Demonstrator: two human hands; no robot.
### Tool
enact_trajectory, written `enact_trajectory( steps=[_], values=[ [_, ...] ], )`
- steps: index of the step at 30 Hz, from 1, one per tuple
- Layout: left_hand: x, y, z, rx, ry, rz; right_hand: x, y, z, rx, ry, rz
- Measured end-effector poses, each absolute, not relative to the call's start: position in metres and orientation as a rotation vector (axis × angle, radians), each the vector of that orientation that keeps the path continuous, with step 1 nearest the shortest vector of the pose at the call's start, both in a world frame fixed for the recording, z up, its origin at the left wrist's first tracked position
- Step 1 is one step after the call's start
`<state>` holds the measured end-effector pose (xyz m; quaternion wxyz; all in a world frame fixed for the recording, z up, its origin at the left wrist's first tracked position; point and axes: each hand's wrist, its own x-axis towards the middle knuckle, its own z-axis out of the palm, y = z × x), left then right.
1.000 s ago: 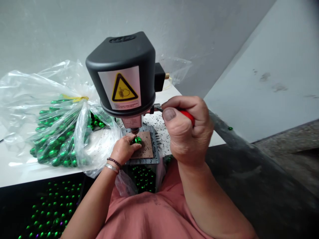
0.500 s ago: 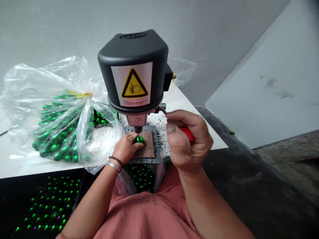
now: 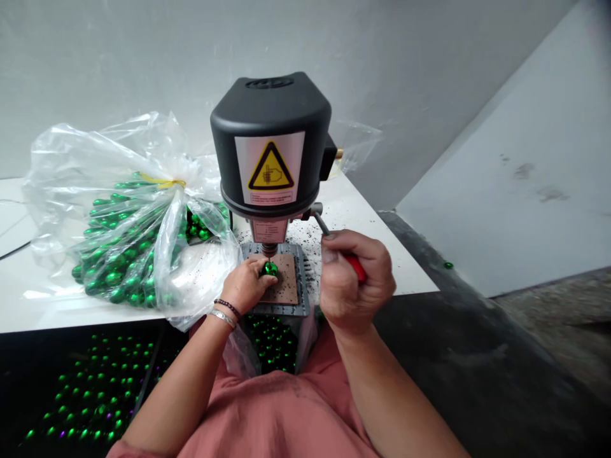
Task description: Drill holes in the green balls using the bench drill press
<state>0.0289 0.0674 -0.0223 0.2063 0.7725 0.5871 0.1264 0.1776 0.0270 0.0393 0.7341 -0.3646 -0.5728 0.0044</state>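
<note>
A black drill press point(image 3: 270, 152) with a yellow warning sign stands on the white table. Under its bit, on a brown board point(image 3: 286, 292) over the grey metal base point(image 3: 301, 280), sits a shiny green ball point(image 3: 270, 269). My left hand point(image 3: 245, 283) pinches this ball between thumb and fingers; the bit is at the ball's top, though whether it has entered cannot be made out. To the right, my right hand point(image 3: 357, 277) is wrapped round the red-gripped lever point(image 3: 356, 266), whose metal rod runs up to the press.
A tied clear plastic bag point(image 3: 119, 254) of green balls lies on the table's left. Dark crumbs dot the white table point(image 3: 372, 254). More green balls point(image 3: 274, 343) show below the press, others at lower left. One ball point(image 3: 449, 264) lies by the right wall.
The view has shifted, so the press appears slightly lower and to the right. My right hand has moved a little left relative to the press, with the lever still in it. My left hand keeps its pinch.
</note>
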Motion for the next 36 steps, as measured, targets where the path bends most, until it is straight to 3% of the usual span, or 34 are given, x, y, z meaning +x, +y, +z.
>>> enact_trajectory(
  steps=[11, 16, 20, 28, 36],
  values=[
    [0.027, 0.067, -0.022, 2.146, 1.594, 0.396, 0.173, 0.029, 0.022, -0.703, -1.212, 0.129],
    [0.029, 0.066, -0.023, 2.144, 1.671, 0.414, 0.173, 0.033, 0.058, -0.891, -1.159, 0.002],
    [0.026, 0.054, -0.016, 2.054, 1.737, 0.453, 0.173, 0.039, 0.090, -0.916, -1.144, 0.095],
    [-0.003, 0.013, 0.000, 1.888, 1.331, 0.316, 0.173, 0.046, 0.087, -0.820, -1.139, 0.111],
    [-0.005, 0.005, -0.011, 1.150, 1.377, 0.762, 0.176, 0.045, 0.083, -0.861, -1.216, 0.122]
  ],
)
